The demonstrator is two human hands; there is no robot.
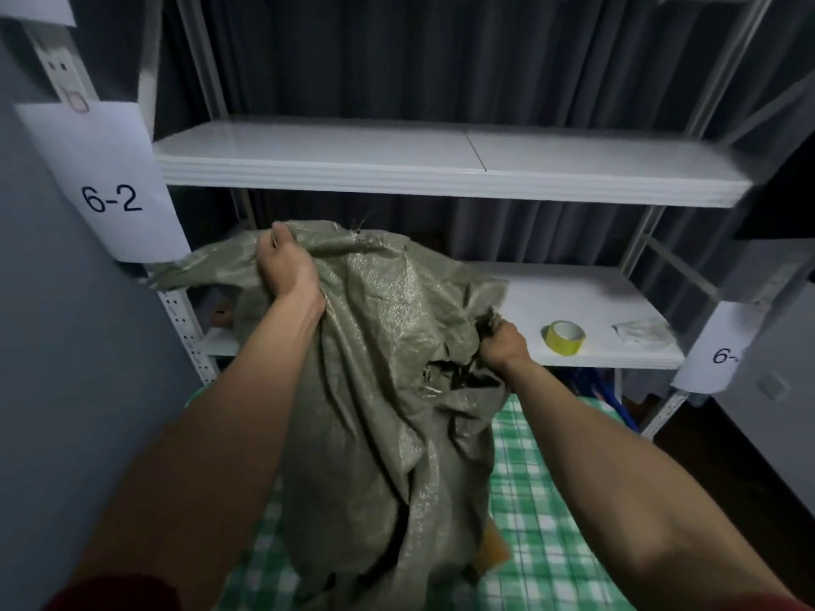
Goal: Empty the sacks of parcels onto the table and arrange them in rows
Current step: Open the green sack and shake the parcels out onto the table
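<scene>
Sack [388, 390]: held up off the table [529, 500], hanging between both bare forearms, lower end slumped on the checked cloth.

Left hand [286, 266]: high, at the sack's top edge. Fingers curled over the fabric and closed tight on a fold; the fingertips are hidden behind the cloth. The top hem spills out to the left of the fist.

Right hand [502, 346]: lower, at the sack's right side. Closed in a fist on a bunched wad of material, with frayed strands sticking out above the knuckles. Just left of this fist there is a dark tear or opening in the weave.

Material: olive-green woven plastic, coarse, with a slight sheen where light hits the ridges. It is limp and falls in deep vertical creases. A tan corner [496, 551] shows at the lower right edge; too blurred to identify.

Table cover: green and white check, soft-looking.

Behind: white metal shelf [595, 297] with a smooth board. On it are a yellow tape roll [564, 337] lying tilted and a crumpled pale wrapper [641, 330]. A paper label [110, 183] reading "6-2" hangs on the left upright. A dark pleated curtain [397, 59] hangs at the back.
</scene>
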